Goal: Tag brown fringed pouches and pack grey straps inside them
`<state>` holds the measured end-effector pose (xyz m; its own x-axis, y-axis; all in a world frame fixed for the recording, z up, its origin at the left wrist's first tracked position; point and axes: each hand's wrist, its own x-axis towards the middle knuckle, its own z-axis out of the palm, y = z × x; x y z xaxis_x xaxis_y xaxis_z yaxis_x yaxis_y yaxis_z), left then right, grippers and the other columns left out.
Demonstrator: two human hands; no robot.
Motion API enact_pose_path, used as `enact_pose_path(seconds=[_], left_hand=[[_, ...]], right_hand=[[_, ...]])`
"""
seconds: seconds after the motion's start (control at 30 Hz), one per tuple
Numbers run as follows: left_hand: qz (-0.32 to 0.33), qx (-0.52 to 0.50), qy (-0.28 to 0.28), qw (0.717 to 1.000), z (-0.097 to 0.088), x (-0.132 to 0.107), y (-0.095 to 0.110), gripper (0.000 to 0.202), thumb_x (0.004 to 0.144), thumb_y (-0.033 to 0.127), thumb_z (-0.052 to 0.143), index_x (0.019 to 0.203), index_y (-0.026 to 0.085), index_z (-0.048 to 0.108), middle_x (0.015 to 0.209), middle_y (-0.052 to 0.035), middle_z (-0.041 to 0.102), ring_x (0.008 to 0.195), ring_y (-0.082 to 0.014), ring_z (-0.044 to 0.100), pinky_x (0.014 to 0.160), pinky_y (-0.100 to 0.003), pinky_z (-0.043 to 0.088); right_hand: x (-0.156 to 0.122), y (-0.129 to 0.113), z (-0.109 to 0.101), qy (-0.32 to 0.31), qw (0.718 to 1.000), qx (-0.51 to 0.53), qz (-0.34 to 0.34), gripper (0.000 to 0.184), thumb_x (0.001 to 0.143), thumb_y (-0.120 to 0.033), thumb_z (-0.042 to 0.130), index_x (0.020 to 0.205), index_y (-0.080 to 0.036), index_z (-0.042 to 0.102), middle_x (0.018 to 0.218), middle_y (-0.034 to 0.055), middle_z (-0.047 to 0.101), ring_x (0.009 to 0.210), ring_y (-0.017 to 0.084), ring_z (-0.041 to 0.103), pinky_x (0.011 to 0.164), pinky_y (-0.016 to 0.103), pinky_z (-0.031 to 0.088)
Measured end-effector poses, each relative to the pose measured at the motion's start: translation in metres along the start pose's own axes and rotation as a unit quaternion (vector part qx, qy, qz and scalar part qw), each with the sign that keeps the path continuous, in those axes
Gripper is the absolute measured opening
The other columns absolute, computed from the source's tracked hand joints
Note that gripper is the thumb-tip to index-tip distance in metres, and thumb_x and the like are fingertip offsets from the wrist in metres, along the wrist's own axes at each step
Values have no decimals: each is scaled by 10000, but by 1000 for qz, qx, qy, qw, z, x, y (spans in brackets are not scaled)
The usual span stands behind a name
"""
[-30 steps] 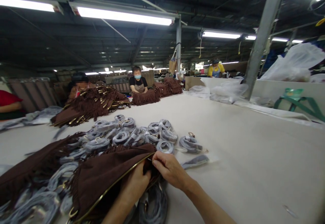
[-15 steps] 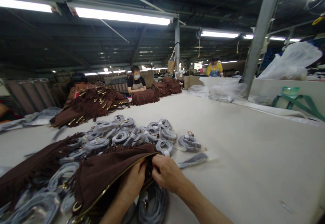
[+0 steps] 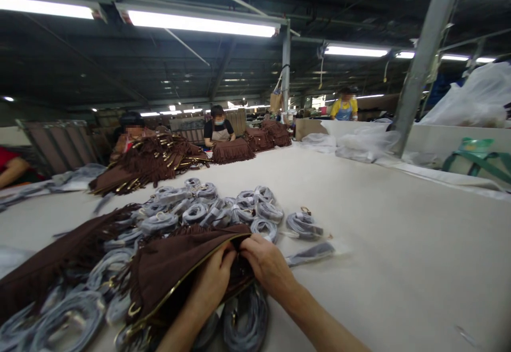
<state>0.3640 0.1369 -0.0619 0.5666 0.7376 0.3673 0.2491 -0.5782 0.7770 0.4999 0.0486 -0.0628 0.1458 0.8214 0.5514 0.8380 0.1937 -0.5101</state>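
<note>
A brown fringed bag (image 3: 175, 264) lies tilted toward me with its gold zipper open, on top of coiled straps. My left hand (image 3: 213, 275) reaches into its mouth, thumb and fingers closed on the bag near the zipper's far end; the fingertips are partly hidden. Close beside it, my right hand (image 3: 269, 264) pinches the bag's edge at that same corner, with fingers curled inward. Beneath my wrists sits a wrapped grey strap coil (image 3: 244, 317). A gold ring (image 3: 134, 309) shows at the bag's near corner.
Many plastic-wrapped strap coils (image 3: 195, 213) cover the white table (image 3: 383, 245). Another brown fringed bag (image 3: 59, 259) lies at left. Farther back is a heap of brown bags (image 3: 155, 160), with co-workers (image 3: 219, 128) behind. Clear plastic sheets (image 3: 363, 141) lie by a post (image 3: 427, 59).
The camera view has turned slightly left, so everything shifts right. My hands stay at the bag's corner, with the right-hand fingers raised a little along the edge. The far co-worker's head has dipped.
</note>
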Motion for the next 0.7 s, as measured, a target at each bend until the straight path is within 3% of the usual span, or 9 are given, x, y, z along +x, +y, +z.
enact_pose_path(seconds=[0.2,0.33,0.43,0.5,0.57,0.63,0.7], left_hand=[[-75,-167,-6,983,-12,2,24,270,732,435,574,808,181,625,855,-33,669,888,-248,605,893,-348,451],[-70,-171,-54,981,-14,3,34,229,753,406,542,750,180,574,758,1,615,786,-199,576,784,-296,455],[-72,-149,-87,982,-31,-3,50,191,756,358,553,717,175,589,715,8,599,743,-182,558,734,-273,441],[-43,-89,-136,986,-54,-18,67,158,791,312,548,790,178,632,779,2,631,775,-178,566,740,-261,431],[2,36,-205,978,-79,-43,82,181,871,270,478,880,202,646,877,-4,655,825,-171,579,764,-257,418],[16,188,-258,948,-97,-77,86,246,923,256,410,854,210,641,877,-20,656,821,-179,584,754,-276,412],[2,326,-263,908,-105,-112,74,139,851,232,503,872,197,636,907,-59,656,843,-228,578,736,-317,413]], right_hand=[[2,-3,-3,67,988,133,-43,157,920,-178,538,915,-216,690,953,50,645,904,181,614,829,287,474],[2,-5,-2,68,983,167,-43,130,889,-215,590,811,-225,694,896,34,652,866,181,609,802,292,460],[0,-4,-1,54,980,192,-29,164,884,-224,577,747,-222,668,807,18,634,801,179,595,759,293,445],[-1,-3,0,51,976,213,-19,170,875,-238,583,722,-225,656,762,4,619,760,175,580,728,288,434],[-1,-2,1,54,970,238,-9,159,863,-262,600,720,-227,663,741,-3,622,740,173,573,716,284,432],[-1,-1,2,60,962,268,8,142,848,-289,617,740,-227,684,743,-3,644,741,176,582,725,285,441],[-1,-1,3,63,953,295,32,123,826,-309,633,770,-230,708,759,-2,674,748,180,599,740,288,456]])
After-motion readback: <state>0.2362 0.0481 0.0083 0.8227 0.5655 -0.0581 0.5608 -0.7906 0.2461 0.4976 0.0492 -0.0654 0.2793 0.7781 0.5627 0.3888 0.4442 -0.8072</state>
